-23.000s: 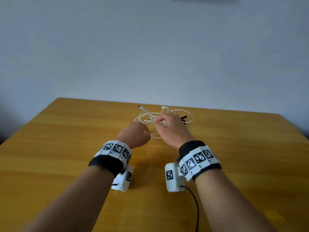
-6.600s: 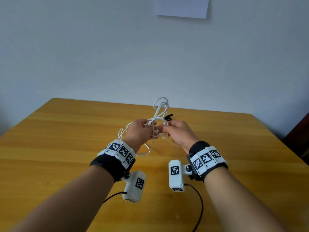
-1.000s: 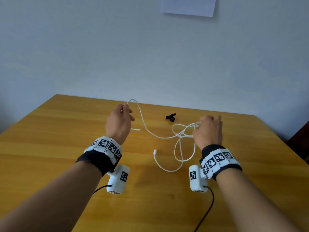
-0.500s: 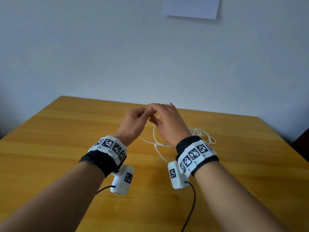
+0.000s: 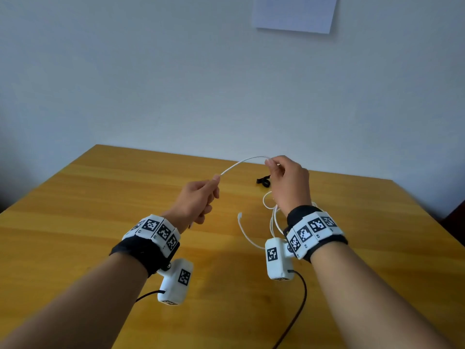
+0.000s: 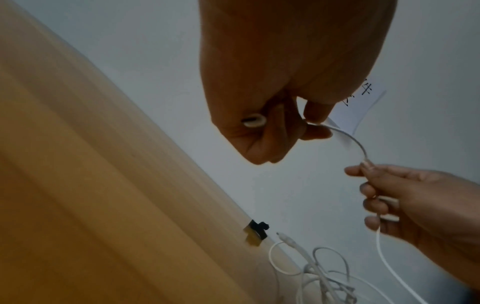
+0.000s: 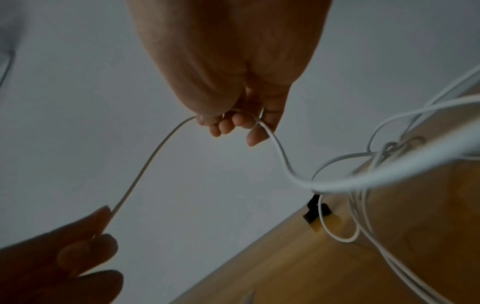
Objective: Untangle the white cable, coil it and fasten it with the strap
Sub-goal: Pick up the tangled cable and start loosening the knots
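Note:
A thin white cable (image 5: pixel 239 162) arcs in the air between my two hands. My left hand (image 5: pixel 198 200) grips one end of it in a fist, the plug tip (image 6: pixel 253 121) showing inside the curled fingers. My right hand (image 5: pixel 286 182) pinches the cable (image 7: pixel 153 156) higher up between thumb and fingers. From there the cable drops under my right wrist to loose tangled loops (image 5: pixel 273 217) on the wooden table (image 5: pixel 88 210); its other plug (image 5: pixel 239 215) lies free. The small black strap (image 5: pixel 263 181) lies on the table beyond my right hand, untouched.
A sheet of paper (image 5: pixel 294 13) hangs on the pale wall behind the table. Black leads (image 5: pixel 294 313) run from the wrist cameras across the near part of the table. The table's far edge is just behind the strap.
Half a second ago both hands met at one point over the table. They have since drawn apart, with a length of cable stretched in an arc between them.

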